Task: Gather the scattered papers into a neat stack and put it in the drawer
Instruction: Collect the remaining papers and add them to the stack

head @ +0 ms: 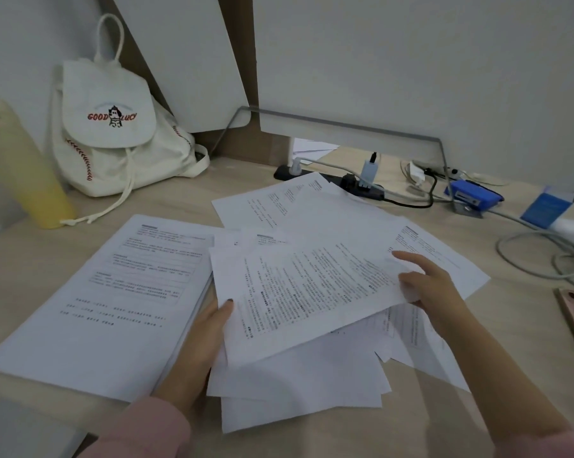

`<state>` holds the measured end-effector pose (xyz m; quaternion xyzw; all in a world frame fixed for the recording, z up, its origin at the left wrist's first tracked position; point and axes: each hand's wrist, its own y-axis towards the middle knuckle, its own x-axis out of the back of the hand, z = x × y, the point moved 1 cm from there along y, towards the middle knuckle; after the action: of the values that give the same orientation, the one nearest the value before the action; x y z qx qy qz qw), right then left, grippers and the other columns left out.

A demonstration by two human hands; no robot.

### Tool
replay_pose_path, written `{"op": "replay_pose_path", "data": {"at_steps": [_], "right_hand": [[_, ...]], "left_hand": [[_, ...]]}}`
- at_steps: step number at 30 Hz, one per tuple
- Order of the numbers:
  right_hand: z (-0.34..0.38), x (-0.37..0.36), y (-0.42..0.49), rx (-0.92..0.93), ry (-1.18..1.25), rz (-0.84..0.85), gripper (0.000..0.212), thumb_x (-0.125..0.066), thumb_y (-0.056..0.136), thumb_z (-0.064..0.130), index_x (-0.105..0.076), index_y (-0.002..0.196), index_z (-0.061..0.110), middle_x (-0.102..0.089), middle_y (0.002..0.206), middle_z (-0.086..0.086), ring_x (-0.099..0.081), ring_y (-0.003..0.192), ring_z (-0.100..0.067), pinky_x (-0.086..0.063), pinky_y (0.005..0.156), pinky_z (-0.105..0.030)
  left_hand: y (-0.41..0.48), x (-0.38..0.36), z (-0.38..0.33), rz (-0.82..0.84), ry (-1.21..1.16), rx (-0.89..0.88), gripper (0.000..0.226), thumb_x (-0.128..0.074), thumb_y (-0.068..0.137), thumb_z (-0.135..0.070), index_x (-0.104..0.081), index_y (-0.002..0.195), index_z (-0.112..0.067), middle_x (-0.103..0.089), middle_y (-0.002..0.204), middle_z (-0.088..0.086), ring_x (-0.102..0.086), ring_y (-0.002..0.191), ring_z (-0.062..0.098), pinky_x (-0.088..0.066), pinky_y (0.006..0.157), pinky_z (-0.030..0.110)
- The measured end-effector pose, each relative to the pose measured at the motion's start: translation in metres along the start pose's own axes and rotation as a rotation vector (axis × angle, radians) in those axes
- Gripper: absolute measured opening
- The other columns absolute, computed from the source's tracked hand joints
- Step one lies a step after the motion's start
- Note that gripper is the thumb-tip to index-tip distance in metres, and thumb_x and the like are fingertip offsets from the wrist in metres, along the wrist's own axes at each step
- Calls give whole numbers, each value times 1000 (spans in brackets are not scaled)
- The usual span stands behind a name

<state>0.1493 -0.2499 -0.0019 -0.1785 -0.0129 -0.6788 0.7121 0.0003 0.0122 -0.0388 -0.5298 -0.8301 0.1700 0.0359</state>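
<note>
Both the left hand (199, 338) and right hand (434, 289) pinch one top sheet (312, 292) in their fingers at frame centre, so the roughly eight loose papers (295, 391) fanned beneath on the tabletop (510, 309) may slip or crease if lifted unsquared; one tidy stack (110, 292) lies centre-left, no drawer visible.

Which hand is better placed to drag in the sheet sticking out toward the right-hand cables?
Probably the right hand: it grips the top sheet by its right edge, right beside that outlying sheet. The left hand pinches the opposite edge, near the neat pile, far from it.
</note>
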Motion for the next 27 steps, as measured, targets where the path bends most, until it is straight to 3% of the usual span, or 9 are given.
{"op": "replay_pose_path", "data": {"at_steps": [4, 6, 9, 11, 13, 17, 21, 25, 27], "right_hand": [[-9, 2, -6, 54, 146, -137, 43, -39, 84, -4, -69, 95, 23, -56, 129, -11, -53, 111, -27, -48, 90, -39], [-13, 1, -13, 41, 228, -228, 40, -39, 86, -2, -68, 101, 20, -52, 134, -4, -49, 122, -27, -45, 100, -43], [-18, -5, -33, 13, 284, -234, 38, -40, 91, 1, -61, 120, 10, -51, 128, -1, -50, 118, -24, -50, 88, -34], [-23, -14, -51, 17, 263, -108, 31, -44, 93, 4, -63, 117, 6, -56, 120, -1, -55, 111, -23, -56, 74, -26], [-27, -27, -69, 2, 138, 55, 23, -51, 92, 13, -69, 107, 7, -66, 106, 1, -63, 98, -20, -59, 69, -22], [-26, -52, -99, -83, 30, 328, 16, -59, 88, 12, -73, 92, 6, -74, 80, -15, -69, 63, -14, -57, 63, -22], [-17, -59, -114, -153, 29, 623, 19, -53, 92, 12, -70, 99, 10, -74, 78, -14, -69, 62, -18, -54, 61, -24], [-16, -45, -92, -97, 101, 330, 26, -55, 91, 11, -60, 115, 18, -68, 83, -18, -70, 64, -21, -60, 63, -30], [-19, -39, -81, -95, 101, 212, 27, -56, 90, 8, -59, 117, 11, -65, 80, -17, -67, 64, -19, -60, 65, -28]], "left_hand": [[-3, -2, 1, -16, -13, 32, 33, -35, 99, -22, -56, 122, -12, -66, 108, 3, -61, 94, 16, -48, 85, 30], [-2, -2, 0, -39, -17, 39, 33, -36, 98, -28, -57, 120, -16, -66, 102, -1, -61, 92, 15, -48, 83, 32], [-2, -7, -3, -14, 30, -28, 25, -43, 95, -33, -54, 117, -30, -63, 97, -15, -59, 88, 3, -49, 66, 16], [-3, -10, -5, 5, 92, -95, 24, -49, 93, -27, -48, 112, -43, -57, 96, -29, -56, 87, -9, -46, 60, 5], [-1, -10, -4, 16, 117, -123, 31, -54, 91, -24, -48, 107, -50, -58, 96, -34, -60, 86, -13, -49, 69, 10], [1, -11, -1, 17, 89, -117, 31, -56, 89, -31, -51, 117, -45, -62, 110, -24, -59, 101, -2, -45, 81, 21], [-2, -15, 0, 26, 120, -119, 33, -53, 91, -11, -54, 103, -41, -63, 103, -20, -60, 93, -2, -45, 72, 16], [-3, -13, 2, 22, 147, -125, 43, -49, 90, 0, -55, 101, -41, -63, 100, -22, -63, 82, -11, -45, 70, 14], [-3, -12, 3, 7, 144, -123, 43, -48, 91, 0, -55, 110, -37, -62, 104, -21, -63, 87, -8, -45, 72, 15]]}}
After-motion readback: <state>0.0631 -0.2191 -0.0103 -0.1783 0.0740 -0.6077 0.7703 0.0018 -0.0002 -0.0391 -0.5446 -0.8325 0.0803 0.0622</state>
